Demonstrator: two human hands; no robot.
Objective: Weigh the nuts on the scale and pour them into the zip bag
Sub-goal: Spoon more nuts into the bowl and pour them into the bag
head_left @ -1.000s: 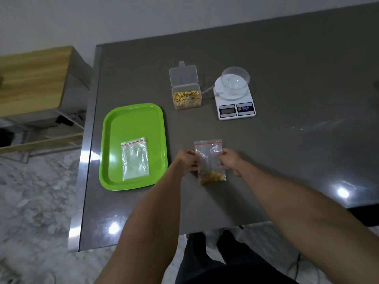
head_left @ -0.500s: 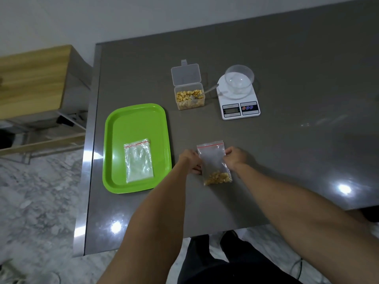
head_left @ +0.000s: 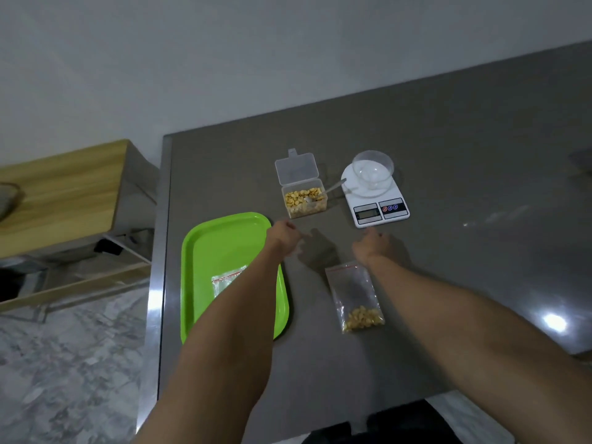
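Hands (head_left: 283, 238) (head_left: 371, 246) off zip bag (head_left: 354, 294), grip unclear; free table (head_left: 480, 283) right, tray (head_left: 198, 261) left.

The grey counter (head_left: 464, 155) carries a green tray (head_left: 205, 251) at nine o'clock, a nut box (head_left: 306, 200), a scale (head_left: 381, 209) at twelve, and a zip bag (head_left: 355, 293) centrally.

Both bare forearms extend forward over the table, roughly parallel, left one on the left. Left hand (head_left: 283, 237) and right hand (head_left: 373, 246) are seen from behind, fingers loosely curled, holding nothing, hovering apart, level with each other.
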